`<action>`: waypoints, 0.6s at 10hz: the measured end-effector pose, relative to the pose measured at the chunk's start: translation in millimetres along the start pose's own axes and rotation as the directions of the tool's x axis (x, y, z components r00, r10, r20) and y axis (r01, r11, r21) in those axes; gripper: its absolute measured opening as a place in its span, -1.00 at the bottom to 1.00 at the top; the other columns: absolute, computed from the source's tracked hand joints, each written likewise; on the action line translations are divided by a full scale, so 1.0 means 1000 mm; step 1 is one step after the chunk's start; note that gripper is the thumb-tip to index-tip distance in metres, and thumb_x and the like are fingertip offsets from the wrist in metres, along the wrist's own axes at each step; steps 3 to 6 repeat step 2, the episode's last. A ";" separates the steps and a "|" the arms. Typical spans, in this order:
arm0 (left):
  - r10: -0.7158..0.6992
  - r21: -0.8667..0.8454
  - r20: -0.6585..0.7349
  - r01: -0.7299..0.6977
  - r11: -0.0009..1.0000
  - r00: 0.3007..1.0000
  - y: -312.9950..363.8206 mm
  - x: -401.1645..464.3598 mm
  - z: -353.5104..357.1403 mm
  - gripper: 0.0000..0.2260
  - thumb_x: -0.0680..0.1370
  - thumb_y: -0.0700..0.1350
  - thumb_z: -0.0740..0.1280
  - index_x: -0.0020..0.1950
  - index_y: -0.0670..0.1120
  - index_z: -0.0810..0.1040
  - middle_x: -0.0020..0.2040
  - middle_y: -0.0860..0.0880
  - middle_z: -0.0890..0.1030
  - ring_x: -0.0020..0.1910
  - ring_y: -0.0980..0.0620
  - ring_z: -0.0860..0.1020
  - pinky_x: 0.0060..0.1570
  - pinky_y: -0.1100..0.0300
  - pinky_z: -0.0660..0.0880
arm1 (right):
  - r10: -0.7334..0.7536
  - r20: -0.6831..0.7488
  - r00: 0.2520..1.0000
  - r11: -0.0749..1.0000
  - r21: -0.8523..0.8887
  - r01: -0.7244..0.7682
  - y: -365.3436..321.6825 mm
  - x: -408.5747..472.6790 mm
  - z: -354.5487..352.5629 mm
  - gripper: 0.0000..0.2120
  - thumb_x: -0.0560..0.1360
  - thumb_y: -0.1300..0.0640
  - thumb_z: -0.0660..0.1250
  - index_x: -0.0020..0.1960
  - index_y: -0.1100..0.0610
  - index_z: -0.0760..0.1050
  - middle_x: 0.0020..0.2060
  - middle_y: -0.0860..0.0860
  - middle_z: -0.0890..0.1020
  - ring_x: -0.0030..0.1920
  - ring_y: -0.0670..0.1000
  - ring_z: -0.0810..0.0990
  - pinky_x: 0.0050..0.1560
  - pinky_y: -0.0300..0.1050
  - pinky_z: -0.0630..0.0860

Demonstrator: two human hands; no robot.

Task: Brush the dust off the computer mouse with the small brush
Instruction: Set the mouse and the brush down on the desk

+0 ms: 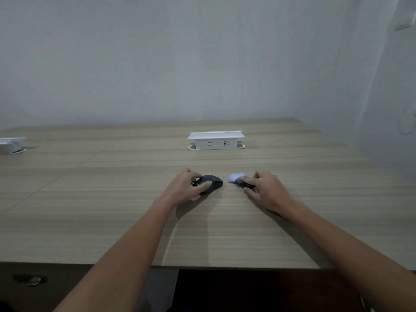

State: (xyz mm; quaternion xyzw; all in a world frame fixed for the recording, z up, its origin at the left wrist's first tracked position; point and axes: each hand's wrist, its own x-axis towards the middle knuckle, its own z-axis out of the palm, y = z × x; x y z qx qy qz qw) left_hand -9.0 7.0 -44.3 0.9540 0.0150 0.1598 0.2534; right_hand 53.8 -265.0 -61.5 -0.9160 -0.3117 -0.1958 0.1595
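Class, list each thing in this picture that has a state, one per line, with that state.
Computer mouse: on the desk, gripped by the left hand.
Small brush: low by the desk, pinched by the right hand, bristles apart from the mouse.
Socket box: raised, lid up, nothing plugged in.

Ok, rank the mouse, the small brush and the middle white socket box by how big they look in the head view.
1. White socket box, largest, though it sits farthest away.
2. Mouse, partly covered by the left hand.
3. Small brush, smallest; the right hand hides some handle, so this is less sure.
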 end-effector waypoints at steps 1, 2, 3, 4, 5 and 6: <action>-0.014 -0.058 -0.022 0.013 0.998 1.000 -0.002 0.000 -0.002 -0.44 0.51 0.36 0.24 0.22 -0.04 0.65 0.02 -0.01 0.48 0.01 0.05 0.53 0.15 0.10 0.49 | -0.009 0.030 1.000 1.000 -0.004 0.009 0.002 0.003 -0.001 -0.58 0.56 -0.11 0.33 0.39 -0.05 0.55 -0.11 0.02 0.50 -0.01 0.11 0.49 -0.05 -0.04 0.37; -0.033 -0.054 -0.054 0.030 0.998 0.998 -0.008 0.001 -0.009 -0.42 0.58 0.34 0.09 0.22 -0.05 0.66 0.06 -0.02 0.47 0.13 -0.01 0.53 0.28 0.03 0.44 | 0.061 0.010 0.998 0.993 0.099 -0.061 0.010 0.009 -0.007 -0.52 0.54 -0.20 0.32 0.39 -0.02 0.55 -0.07 0.02 0.53 0.00 0.08 0.50 0.07 0.01 0.47; -0.033 -0.054 -0.054 0.030 0.998 0.998 -0.008 0.001 -0.009 -0.42 0.58 0.34 0.09 0.22 -0.05 0.66 0.06 -0.02 0.47 0.13 -0.01 0.53 0.28 0.03 0.44 | 0.061 0.010 0.998 0.993 0.099 -0.061 0.010 0.009 -0.007 -0.52 0.54 -0.20 0.32 0.39 -0.02 0.55 -0.07 0.02 0.53 0.00 0.08 0.50 0.07 0.01 0.47; -0.033 -0.054 -0.054 0.030 0.998 0.998 -0.008 0.001 -0.009 -0.42 0.58 0.34 0.09 0.22 -0.05 0.66 0.06 -0.02 0.47 0.13 -0.01 0.53 0.28 0.03 0.44 | 0.061 0.010 0.998 0.993 0.099 -0.061 0.010 0.009 -0.007 -0.52 0.54 -0.20 0.32 0.39 -0.02 0.55 -0.07 0.02 0.53 0.00 0.08 0.50 0.07 0.01 0.47; -0.033 -0.054 -0.054 0.030 0.998 0.998 -0.008 0.001 -0.009 -0.42 0.58 0.34 0.09 0.22 -0.05 0.66 0.06 -0.02 0.47 0.13 -0.01 0.53 0.28 0.03 0.44 | 0.061 0.010 0.998 0.993 0.099 -0.061 0.010 0.009 -0.007 -0.52 0.54 -0.20 0.32 0.39 -0.02 0.55 -0.07 0.02 0.53 0.00 0.08 0.50 0.07 0.01 0.47; -0.033 -0.054 -0.054 0.030 0.998 0.998 -0.008 0.001 -0.009 -0.42 0.58 0.34 0.09 0.22 -0.05 0.66 0.06 -0.02 0.47 0.13 -0.01 0.53 0.28 0.03 0.44 | 0.061 0.010 0.998 0.993 0.099 -0.061 0.010 0.009 -0.007 -0.52 0.54 -0.20 0.32 0.39 -0.02 0.55 -0.07 0.02 0.53 0.00 0.08 0.50 0.07 0.01 0.47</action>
